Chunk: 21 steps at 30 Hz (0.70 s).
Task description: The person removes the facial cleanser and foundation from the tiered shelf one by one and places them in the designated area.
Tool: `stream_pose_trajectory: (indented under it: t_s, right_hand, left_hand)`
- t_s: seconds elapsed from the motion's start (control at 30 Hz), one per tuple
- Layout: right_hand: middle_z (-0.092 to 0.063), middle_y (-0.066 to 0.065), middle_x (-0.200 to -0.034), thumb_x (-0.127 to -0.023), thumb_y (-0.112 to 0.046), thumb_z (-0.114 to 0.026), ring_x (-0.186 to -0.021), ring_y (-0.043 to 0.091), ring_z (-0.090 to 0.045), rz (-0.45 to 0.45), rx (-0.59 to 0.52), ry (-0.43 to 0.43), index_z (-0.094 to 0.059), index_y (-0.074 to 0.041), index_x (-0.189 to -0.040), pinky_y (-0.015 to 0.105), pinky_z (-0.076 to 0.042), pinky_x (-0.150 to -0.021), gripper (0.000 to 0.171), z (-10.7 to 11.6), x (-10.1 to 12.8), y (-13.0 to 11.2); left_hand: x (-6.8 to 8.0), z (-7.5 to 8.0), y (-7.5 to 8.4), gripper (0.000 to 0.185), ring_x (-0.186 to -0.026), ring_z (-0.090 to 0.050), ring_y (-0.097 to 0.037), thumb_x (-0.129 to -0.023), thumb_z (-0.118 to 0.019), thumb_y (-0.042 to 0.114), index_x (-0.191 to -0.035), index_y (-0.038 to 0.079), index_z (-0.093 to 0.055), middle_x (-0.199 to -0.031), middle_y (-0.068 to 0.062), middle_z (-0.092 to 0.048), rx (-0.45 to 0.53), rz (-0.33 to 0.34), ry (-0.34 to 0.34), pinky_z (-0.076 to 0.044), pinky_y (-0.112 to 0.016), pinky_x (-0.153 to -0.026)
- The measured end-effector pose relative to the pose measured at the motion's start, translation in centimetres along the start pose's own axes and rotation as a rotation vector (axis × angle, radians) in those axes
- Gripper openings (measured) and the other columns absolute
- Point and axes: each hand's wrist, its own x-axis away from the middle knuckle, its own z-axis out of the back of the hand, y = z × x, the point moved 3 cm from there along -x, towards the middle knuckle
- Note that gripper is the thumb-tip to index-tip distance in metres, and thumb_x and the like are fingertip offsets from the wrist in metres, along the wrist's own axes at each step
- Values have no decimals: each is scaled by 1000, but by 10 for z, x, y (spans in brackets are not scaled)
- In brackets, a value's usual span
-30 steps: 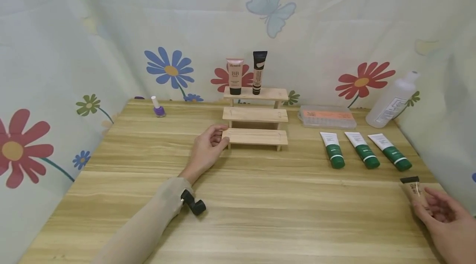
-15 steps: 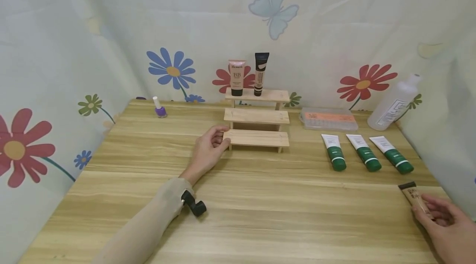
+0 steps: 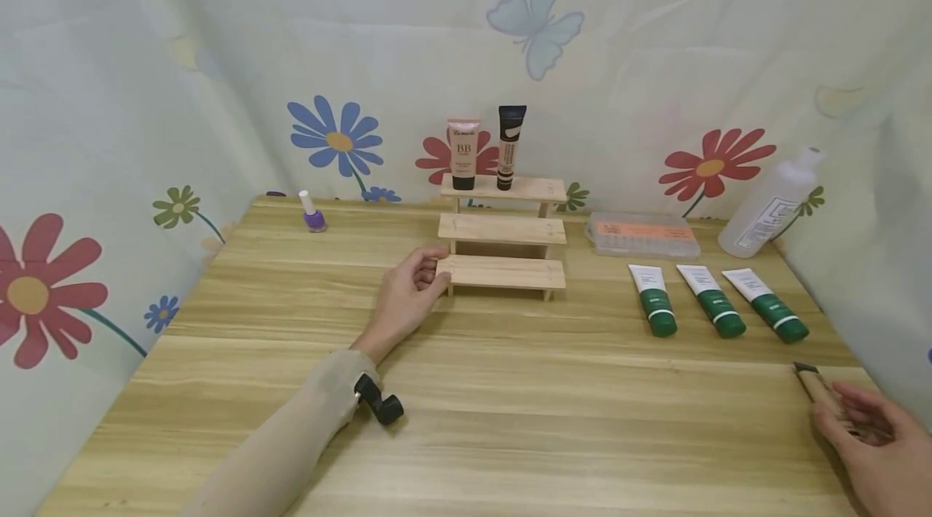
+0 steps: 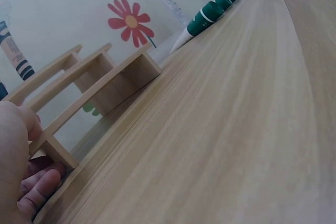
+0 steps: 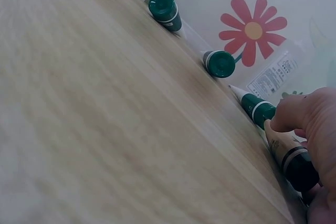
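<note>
A three-step wooden stand [image 3: 502,230] sits at the back middle of the table. My left hand [image 3: 435,268] grips the left end of its lowest step, thumb on top and fingers curled underneath; the left wrist view shows the same hold, left hand [image 4: 23,169] on stand [image 4: 105,82]. At the near right corner my right hand [image 3: 848,420] pinches a beige tube with a black cap [image 3: 815,384] lying low over the table. In the right wrist view its fingers [image 5: 304,116] wrap the tube [image 5: 287,153].
A pink BB tube [image 3: 463,151] and a black-and-beige tube [image 3: 508,145] stand on the top step. Three green-capped tubes [image 3: 709,301] lie in a row at right, behind them a clear box [image 3: 641,232] and a white bottle [image 3: 772,201]. Purple nail polish [image 3: 313,212] stands back left.
My right hand has drawn the beige tube slightly down and right, turning it edge-on. The left hand keeps its hold on the stand.
</note>
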Motion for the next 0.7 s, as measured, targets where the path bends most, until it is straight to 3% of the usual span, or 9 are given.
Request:
stream_pose_trajectory:
  t_s: [0.1,0.17,0.33,0.47,0.57,0.7]
  right_hand:
    - [-56,-25,-117,-106,-26,-77,-90,-21,-36,-23,14,1,-57,-1,-159,6,-35,-78,61,-2,1,1]
    - [-57,-24,-120,-106,-24,-76,-93,-21,-35,-8,6,17,-57,-1,-158,5,-34,-80,60,-2,1,1]
    - [-46,-43,-111,-105,-14,-75,-99,-22,-38,127,-116,148,-66,-9,-152,10,-31,-86,48,0,5,-1]
    - [-50,-44,-114,-104,-8,-73,-106,-20,-44,239,-243,247,-70,-22,-149,17,-29,-93,47,4,8,-8]
    - [-55,-38,-125,-104,-4,-72,-116,-15,-49,284,-314,244,-67,-21,-152,14,-31,-98,51,6,8,-21]
    - [-57,-23,-142,-103,4,-69,-130,-4,-53,307,-395,178,-58,-16,-159,7,-40,-99,60,5,4,-51]
  left_hand:
    - [0,0,-1,32,-101,-73,-20,-107,-74,17,-139,13,-73,-118,-8,-76,-6,1,0,-60,-24,-84]
    - [0,0,-1,32,-101,-73,-20,-107,-74,17,-139,13,-73,-118,-8,-76,-9,0,2,-59,-23,-83]
    - [0,0,-2,31,-102,-73,-20,-107,-74,16,-138,14,-73,-118,-8,-76,-4,-1,6,-60,-23,-84]
    - [0,-1,-1,32,-103,-73,-20,-107,-75,17,-138,14,-73,-119,-8,-76,-2,0,1,-60,-24,-85]
    - [0,-1,-2,31,-102,-73,-20,-107,-74,17,-138,15,-73,-118,-8,-77,1,2,0,-60,-25,-85]
    - [-1,-1,-2,30,-101,-73,-20,-107,-74,17,-137,15,-73,-117,-7,-77,-2,3,5,-60,-25,-84]
